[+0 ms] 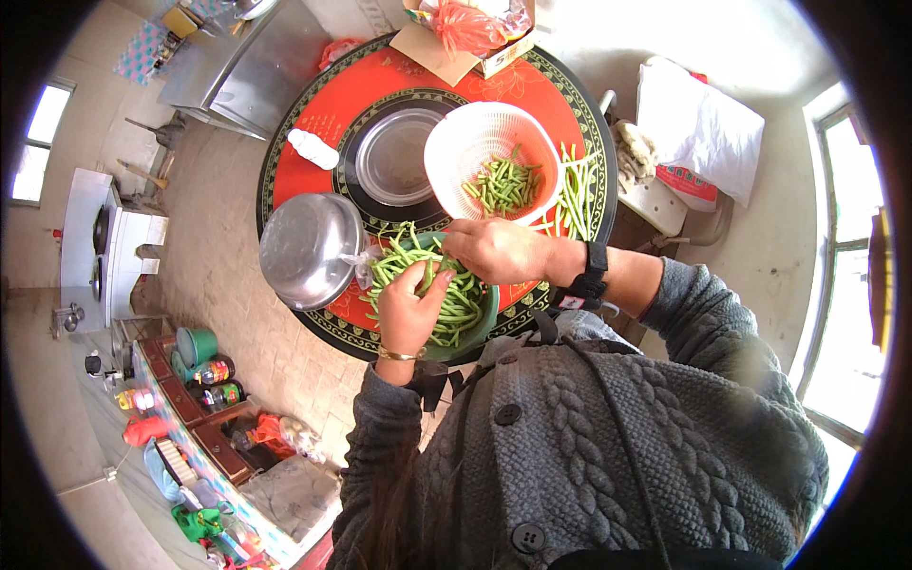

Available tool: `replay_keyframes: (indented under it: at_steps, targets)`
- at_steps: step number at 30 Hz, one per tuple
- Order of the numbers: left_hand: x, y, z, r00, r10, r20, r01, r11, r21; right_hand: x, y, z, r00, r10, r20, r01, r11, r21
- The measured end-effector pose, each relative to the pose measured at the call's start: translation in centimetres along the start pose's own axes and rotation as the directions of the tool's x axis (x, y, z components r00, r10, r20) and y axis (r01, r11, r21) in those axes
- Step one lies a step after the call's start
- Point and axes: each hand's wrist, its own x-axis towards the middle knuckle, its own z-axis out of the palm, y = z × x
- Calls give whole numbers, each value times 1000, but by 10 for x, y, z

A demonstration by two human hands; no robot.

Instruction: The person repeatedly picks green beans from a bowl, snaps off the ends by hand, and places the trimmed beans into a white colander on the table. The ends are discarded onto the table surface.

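Observation:
My left hand (413,306) grips a green bean (427,276) above a green basin (490,313) heaped with long green beans (463,305). Close by on the right, my right hand (484,246) is closed with its fingertips at the same bean; what lies inside them is partly hidden. Just beyond it stands a pink and white plastic colander (456,153) with short bean pieces (506,187) in it. More whole green beans (576,196) lie on the table to the colander's right.
The round red and black table (299,125) also bears an upturned metal basin (310,249), a white bottle (313,148), a round lid or tray (399,157) at the centre, and a cardboard box (509,57) with a red plastic bag (467,28). A chair (652,203) stands at the right.

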Motion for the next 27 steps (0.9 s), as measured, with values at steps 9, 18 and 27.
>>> replay_keyframes:
  at_steps: [9,18,27]
  targets:
    - [2,15,33,977,209,45,-213,971,107,-5,18,31,572,788,227,-269,-81,960]
    - [13,-20,16,835,-396,382,368,-114,-923,-82,109,54,867,481,129,-492,868,70]
    - [5,-12,28,890,-350,292,369,179,-912,-103,139,81,779,627,1,-627,779,13]
